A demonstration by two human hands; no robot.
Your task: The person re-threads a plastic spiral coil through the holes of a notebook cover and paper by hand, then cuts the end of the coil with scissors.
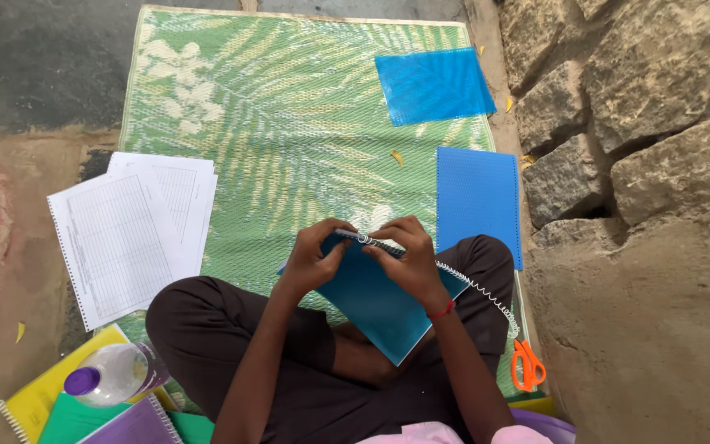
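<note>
Pinching a springy white wire spiral (454, 275), both hands' fingers (404, 238) grip a smooth blue notebook (375, 300).

Floor was rough stone and dirt (34, 90), with a green woven mat (289, 123) in a leaf pattern spread over it. On the mat lay two blue plastic cover sheets (434, 85) (one up top, the other (478, 204) by the stone wall), plus orange scissors (527, 366). Punched printed pages (125, 234) straddled the mat's left edge, and a clear bottle (112, 374) rested on colourful notebooks (67, 403).
</note>
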